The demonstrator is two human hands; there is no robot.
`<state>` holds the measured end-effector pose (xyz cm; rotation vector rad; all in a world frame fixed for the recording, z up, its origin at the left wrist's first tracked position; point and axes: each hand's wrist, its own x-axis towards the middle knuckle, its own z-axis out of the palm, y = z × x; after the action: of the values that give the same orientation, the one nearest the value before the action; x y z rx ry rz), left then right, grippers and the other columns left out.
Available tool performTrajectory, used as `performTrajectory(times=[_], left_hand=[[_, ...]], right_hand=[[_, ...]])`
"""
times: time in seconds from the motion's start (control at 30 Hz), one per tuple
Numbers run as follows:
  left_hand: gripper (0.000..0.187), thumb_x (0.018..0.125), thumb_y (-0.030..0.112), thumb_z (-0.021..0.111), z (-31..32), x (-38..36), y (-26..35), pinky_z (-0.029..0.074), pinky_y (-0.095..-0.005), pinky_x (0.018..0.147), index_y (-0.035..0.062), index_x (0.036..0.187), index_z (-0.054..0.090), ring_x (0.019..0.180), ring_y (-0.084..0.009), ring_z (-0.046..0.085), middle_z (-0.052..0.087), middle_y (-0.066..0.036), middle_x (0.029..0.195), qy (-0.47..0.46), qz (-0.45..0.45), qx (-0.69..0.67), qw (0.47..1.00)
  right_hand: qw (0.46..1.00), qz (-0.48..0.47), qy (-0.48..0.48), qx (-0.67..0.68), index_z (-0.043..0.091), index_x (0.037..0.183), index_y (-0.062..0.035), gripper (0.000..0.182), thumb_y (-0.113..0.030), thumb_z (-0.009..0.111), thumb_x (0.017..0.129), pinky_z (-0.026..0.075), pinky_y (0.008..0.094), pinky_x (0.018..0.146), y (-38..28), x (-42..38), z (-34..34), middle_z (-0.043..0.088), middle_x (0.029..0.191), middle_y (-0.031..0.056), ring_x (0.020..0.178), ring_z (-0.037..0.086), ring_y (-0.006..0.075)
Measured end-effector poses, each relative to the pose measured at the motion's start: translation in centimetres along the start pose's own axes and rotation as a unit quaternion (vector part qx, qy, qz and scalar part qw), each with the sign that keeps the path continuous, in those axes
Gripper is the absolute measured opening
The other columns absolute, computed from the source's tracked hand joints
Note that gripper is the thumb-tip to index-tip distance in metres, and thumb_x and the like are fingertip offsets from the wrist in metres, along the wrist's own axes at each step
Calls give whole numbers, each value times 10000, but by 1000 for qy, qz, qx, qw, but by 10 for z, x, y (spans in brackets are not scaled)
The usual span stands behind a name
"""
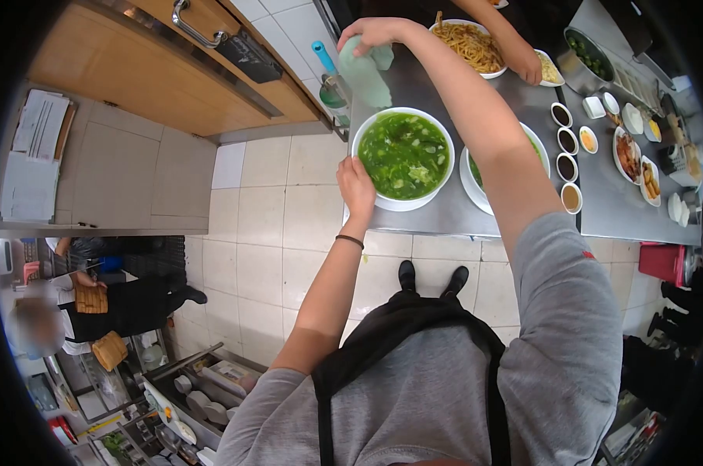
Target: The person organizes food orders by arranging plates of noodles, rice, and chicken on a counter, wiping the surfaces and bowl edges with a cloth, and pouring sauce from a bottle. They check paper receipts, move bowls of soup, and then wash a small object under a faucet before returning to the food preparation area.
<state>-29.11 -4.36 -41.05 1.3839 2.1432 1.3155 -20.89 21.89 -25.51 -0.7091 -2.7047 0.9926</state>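
My left hand (356, 186) grips the left side of a white bowl (404, 203) with its fingers at the rim. Green soup (402, 154) with leafy bits and pale flecks fills that bowl, which stands on a plate at the steel counter's left end. Stretched across the counter, my right arm ends in my right hand (376, 33), closed on a pale green cloth (365, 78). The cloth hangs down just behind the bowl. A second white bowl (473, 186) of green soup is partly hidden under my right forearm.
Another person's hand (525, 62) is beside a bowl of noodles (469, 46) and a small dish (551, 70). Sauce cups (567, 140) line the counter (460, 224). A blue-handled brush (324, 58) stands left of it. At lower left, a person holds bamboo steamers (90, 298).
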Motion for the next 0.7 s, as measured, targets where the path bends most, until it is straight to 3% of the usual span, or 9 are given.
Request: performTrajectory(times=[0.1,0.17,0.33,0.4,0.43,0.47,0.53,0.57,0.7], left_hand=[[292,894,194,351,-1,2,-3,355,-424,793,-31,930,535,879,-364,464,532,-194,937,6,-7,5,1000],[304,895,200,348,-3,1,-1,356,-420,802,-30,951,538,900,-362,458,532,-189,948,-13,-17,8,1000],[292,874,185,405,-2,-2,5,342,-401,857,-34,1051,480,979,-347,437,467,-189,1059,15,-51,-46,998],[309,863,175,431,-1,-2,6,333,-395,879,-34,1090,449,1013,-341,424,434,-189,1105,48,-67,-83,993],[331,852,161,451,-1,-2,5,320,-394,897,-32,1119,417,1040,-342,405,403,-192,1132,60,-44,-80,994],[365,840,147,470,-1,-2,3,307,-392,916,-30,1148,385,1068,-343,387,373,-195,1158,73,-20,-77,994],[371,837,144,472,1,0,0,301,-397,920,-26,1153,378,1076,-347,376,368,-197,1164,84,-8,-72,994],[378,833,140,474,1,0,-1,295,-402,924,-21,1159,372,1084,-351,366,362,-199,1170,92,6,-67,993],[380,829,128,474,1,0,2,291,-407,925,-21,1163,369,1084,-357,364,363,-206,1172,103,13,-60,993]], right_hand=[[999,10,22,25,578,975,-74,270,-93,591,706,420,307,785,-2,6,-5,599,898,60,867,548,175],[1000,-23,8,13,570,1004,-52,329,-176,632,706,429,342,760,0,9,3,598,921,99,883,553,231],[995,56,-51,66,562,897,-77,324,-229,676,635,423,321,690,-2,1,52,578,816,62,807,535,183],[999,-7,-29,36,529,838,-70,279,-200,655,626,410,316,652,11,7,79,543,750,46,755,511,171],[995,-90,-30,27,504,806,-73,253,-179,637,617,397,313,618,30,18,96,514,713,34,721,488,156],[995,-91,-33,28,504,806,-73,253,-179,637,617,397,313,618,25,17,100,514,713,34,721,488,156],[989,-78,-121,-25,511,814,-77,251,-170,643,622,398,309,612,12,9,114,528,730,27,722,500,152],[986,-47,-154,43,550,805,-70,216,-153,655,636,402,308,613,-8,-7,109,561,748,25,732,516,141],[960,14,-270,78,595,796,-59,181,-133,664,647,408,305,618,-15,-5,114,595,762,27,741,532,135]])
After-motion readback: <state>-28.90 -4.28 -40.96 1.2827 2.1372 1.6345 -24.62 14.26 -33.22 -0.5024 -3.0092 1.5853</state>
